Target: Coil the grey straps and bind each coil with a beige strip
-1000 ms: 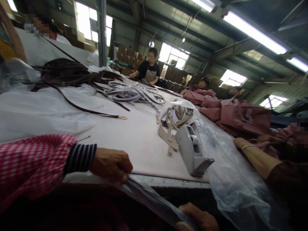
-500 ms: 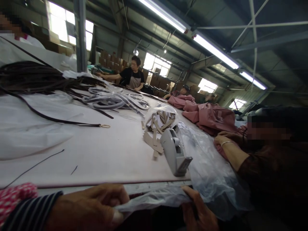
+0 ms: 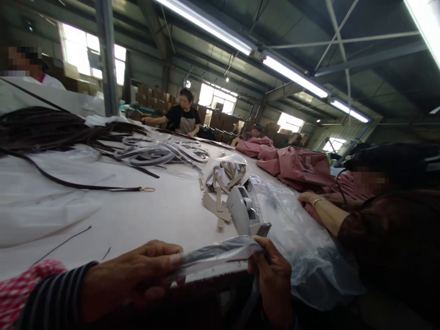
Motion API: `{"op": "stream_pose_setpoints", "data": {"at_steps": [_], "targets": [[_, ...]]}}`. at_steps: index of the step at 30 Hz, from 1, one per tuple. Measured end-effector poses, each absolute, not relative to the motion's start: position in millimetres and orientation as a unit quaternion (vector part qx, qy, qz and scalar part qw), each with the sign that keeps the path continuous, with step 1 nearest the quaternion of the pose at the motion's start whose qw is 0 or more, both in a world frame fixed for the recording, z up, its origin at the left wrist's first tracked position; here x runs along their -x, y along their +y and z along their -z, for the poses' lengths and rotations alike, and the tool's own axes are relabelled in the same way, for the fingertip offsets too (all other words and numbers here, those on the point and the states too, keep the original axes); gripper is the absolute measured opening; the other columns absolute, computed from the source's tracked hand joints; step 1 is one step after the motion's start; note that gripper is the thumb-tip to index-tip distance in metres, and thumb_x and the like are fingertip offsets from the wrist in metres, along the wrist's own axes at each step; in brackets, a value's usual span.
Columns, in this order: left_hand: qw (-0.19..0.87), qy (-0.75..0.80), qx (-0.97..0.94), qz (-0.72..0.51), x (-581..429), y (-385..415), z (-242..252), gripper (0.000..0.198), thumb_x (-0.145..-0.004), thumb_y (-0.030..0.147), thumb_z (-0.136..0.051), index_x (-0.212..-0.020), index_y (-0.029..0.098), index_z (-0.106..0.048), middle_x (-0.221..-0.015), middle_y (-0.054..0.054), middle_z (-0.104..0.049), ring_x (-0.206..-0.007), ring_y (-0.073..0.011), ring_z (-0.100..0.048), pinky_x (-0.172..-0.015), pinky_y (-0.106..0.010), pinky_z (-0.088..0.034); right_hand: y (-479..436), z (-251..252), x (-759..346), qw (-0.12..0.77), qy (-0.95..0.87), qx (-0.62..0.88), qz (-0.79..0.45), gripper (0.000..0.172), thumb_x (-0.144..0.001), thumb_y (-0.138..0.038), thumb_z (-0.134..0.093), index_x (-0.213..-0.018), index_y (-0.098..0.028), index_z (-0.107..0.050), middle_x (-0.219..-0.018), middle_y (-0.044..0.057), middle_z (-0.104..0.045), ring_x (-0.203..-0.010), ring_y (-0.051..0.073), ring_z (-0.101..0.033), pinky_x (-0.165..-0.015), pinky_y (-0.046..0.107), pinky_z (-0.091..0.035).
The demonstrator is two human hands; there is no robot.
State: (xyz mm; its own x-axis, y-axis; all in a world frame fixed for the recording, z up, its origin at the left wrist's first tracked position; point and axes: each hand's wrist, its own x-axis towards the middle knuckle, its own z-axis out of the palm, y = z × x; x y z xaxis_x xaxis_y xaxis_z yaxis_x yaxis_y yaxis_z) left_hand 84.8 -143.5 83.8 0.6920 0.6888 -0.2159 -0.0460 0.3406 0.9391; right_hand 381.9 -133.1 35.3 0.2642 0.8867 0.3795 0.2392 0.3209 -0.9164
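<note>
My left hand (image 3: pixel 137 275) pinches one end of a plastic-wrapped grey strip (image 3: pixel 220 250), thumb pressed against the fingers. At its other end, my right hand (image 3: pixel 273 275) grips the strip between thumb and fingers. The strip stretches nearly level between both hands, just in front of the table edge. A grey length hangs below my right hand; I cannot tell whether it is the same piece. Just beyond my right hand stands a grey tape dispenser (image 3: pixel 238 208), its front partly hidden.
A plastic bag of cut card strips (image 3: pixel 228 176) sits on the white table (image 3: pixel 168 206), behind loose card pieces (image 3: pixel 216 208). Dark straps (image 3: pixel 37 130) and grey straps (image 3: pixel 161 151) lie further back. Clear plastic sheeting (image 3: pixel 292 220) covers the right side, near a co-worker's arm (image 3: pixel 332 215) and pink fabric (image 3: pixel 299 162).
Both hands have risen with the strip, which now overlaps the table edge in view. More of its grey length shows, pulled straighter. The camera view has shifted slightly.
</note>
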Motion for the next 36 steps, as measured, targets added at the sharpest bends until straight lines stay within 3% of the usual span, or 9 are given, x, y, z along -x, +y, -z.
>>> {"op": "stream_pose_setpoints", "data": {"at_steps": [4, 7, 10, 16, 21, 26, 28, 32, 36], "targets": [[0.828, 0.241, -0.465, -0.2, -90, -143, -81, 0.043, -0.079, 0.053, -0.078, -0.089, 0.012, -0.075, -0.049, 0.001, -0.053, -0.035, -0.0048, -0.034, -0.032, -0.015, -0.02, -111, -45, -369, 0.612, -0.532, 0.491, -0.32, 0.034, -0.084, -0.049, -0.071, -0.092, -0.016, -0.069, -0.052, -0.004, -0.053, -0.048, 0.012, -0.048, -0.048, 0.022, -0.038], [0.833, 0.193, -0.458, -0.242, -96, -140, -98, 0.035, -0.085, 0.046, -0.076, -0.092, 0.012, -0.076, -0.058, -0.006, -0.068, -0.038, -0.0082, -0.053, -0.038, -0.015, -0.037, -107, -46, -354, 0.584, -0.551, 0.475, -0.361, 0.037, -0.085, -0.053, -0.071, -0.08, -0.017, -0.065, -0.054, -0.003, -0.054, -0.047, 0.01, -0.047, -0.047, 0.021, -0.037], [0.765, 0.184, -0.464, -0.408, -106, -130, -128, 0.023, -0.089, 0.035, -0.077, -0.094, 0.013, -0.076, -0.078, -0.009, -0.076, -0.057, -0.0119, -0.068, -0.054, -0.016, -0.052, -121, -34, -326, 0.52, -0.58, 0.465, -0.42, 0.046, -0.09, -0.056, -0.065, -0.068, -0.017, -0.056, -0.053, -0.004, -0.05, -0.046, 0.008, -0.042, -0.046, 0.02, -0.032], [0.568, 0.312, -0.48, -0.592, -131, -111, -108, 0.026, -0.09, 0.036, -0.075, -0.1, 0.012, -0.074, -0.092, -0.011, -0.076, -0.078, -0.0222, -0.074, -0.074, -0.03, -0.059, -163, -3, -262, 0.403, -0.549, 0.407, -0.608, 0.056, -0.089, -0.073, -0.055, -0.084, -0.018, -0.059, -0.048, -0.006, -0.049, -0.036, 0.006, -0.037, -0.038, 0.019, -0.023], [0.303, 0.317, -0.753, -0.49, -120, -113, -59, 0.026, -0.098, 0.038, -0.062, -0.098, 0.015, -0.075, -0.088, -0.014, -0.072, -0.083, -0.0255, -0.068, -0.083, -0.036, -0.052, -173, -30, -273, 0.325, -0.565, 0.405, -0.641, 0.052, -0.091, -0.069, -0.055, -0.088, -0.018, -0.062, -0.045, -0.007, -0.046, -0.036, 0.008, -0.036, -0.038, 0.02, -0.025], [0.133, 0.258, -0.91, -0.295, -87, -105, -70, 0.032, -0.106, 0.029, -0.041, -0.091, 0.017, -0.066, -0.08, -0.009, -0.065, -0.07, -0.0192, -0.053, -0.068, -0.031, -0.039, -154, -76, -309, 0.295, -0.628, 0.439, -0.57, 0.038, -0.089, -0.052, -0.067, -0.077, -0.018, -0.059, -0.053, -0.007, -0.044, -0.046, 0.007, -0.033, -0.044, 0.021, -0.022], [0.145, 0.259, -0.916, -0.269, -79, -104, -78, 0.031, -0.106, 0.027, -0.037, -0.085, 0.019, -0.058, -0.078, -0.005, -0.06, -0.067, -0.0168, -0.049, -0.066, -0.03, -0.035, -135, -90, -318, 0.324, -0.647, 0.441, -0.531, 0.031, -0.083, -0.044, -0.075, -0.081, -0.017, -0.062, -0.057, -0.008, -0.043, -0.052, 0.007, -0.033, -0.049, 0.022, -0.023], [0.219, 0.319, -0.89, -0.24, -72, -113, -86, 0.031, -0.103, 0.041, -0.05, -0.08, 0.02, -0.051, -0.074, 0.001, -0.055, -0.064, -0.0146, -0.05, -0.064, -0.027, -0.034, -89, -110, -320, 0.348, -0.695, 0.424, -0.465, 0.032, -0.074, -0.038, -0.084, -0.09, -0.016, -0.066, -0.056, -0.008, -0.046, -0.054, 0.008, -0.037, -0.051, 0.022, -0.024], [0.452, 0.366, -0.766, -0.274, -70, -119, -101, 0.038, -0.102, 0.05, -0.048, -0.083, 0.018, -0.059, -0.06, 0.003, -0.056, -0.049, -0.0114, -0.046, -0.053, -0.023, -0.036, -60, -114, -303, 0.381, -0.742, 0.404, -0.377, 0.034, -0.088, -0.048, -0.07, -0.075, -0.017, -0.063, -0.054, -0.007, -0.046, -0.05, 0.009, -0.038, -0.05, 0.024, -0.029]]}}
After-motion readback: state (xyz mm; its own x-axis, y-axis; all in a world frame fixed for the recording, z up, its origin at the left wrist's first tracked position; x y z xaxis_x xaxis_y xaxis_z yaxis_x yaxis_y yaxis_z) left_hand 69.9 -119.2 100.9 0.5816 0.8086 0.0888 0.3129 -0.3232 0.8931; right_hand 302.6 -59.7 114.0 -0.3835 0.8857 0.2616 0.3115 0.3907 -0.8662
